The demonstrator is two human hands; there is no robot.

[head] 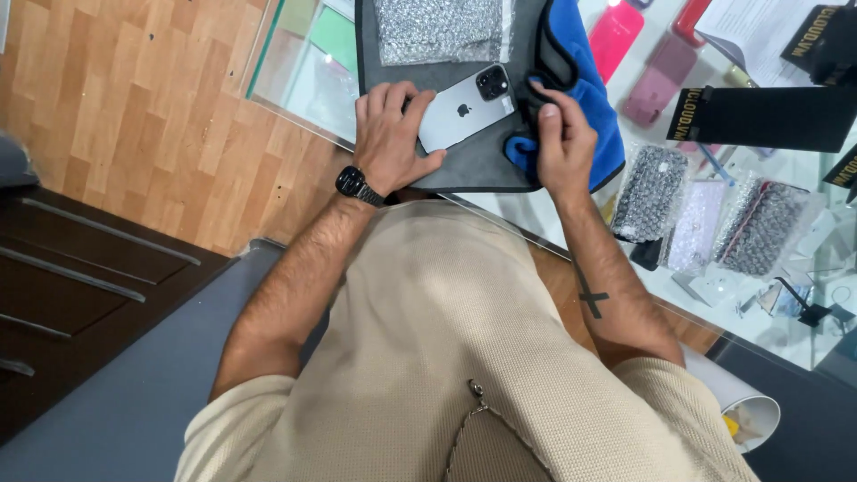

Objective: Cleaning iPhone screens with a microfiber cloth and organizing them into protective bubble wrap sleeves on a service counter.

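Note:
A silver smartphone (466,112) lies face down on a dark grey mat (478,161), its camera cluster toward the far right. My left hand (388,138), with a black wristwatch, grips the phone's near left end. My right hand (562,143) pinches a blue microfibre cloth (589,80) with a black edge, just to the right of the phone. A bubble-wrap pouch (437,29) rests at the far end of the mat.
The mat sits on a glass counter (303,71). Right of it lie pink phone cases (616,36), several bubble-wrapped packets (652,192), black boxes (768,116) and papers (750,27). Wooden floor (134,107) is to the left, a dark drawer unit (80,277) below it.

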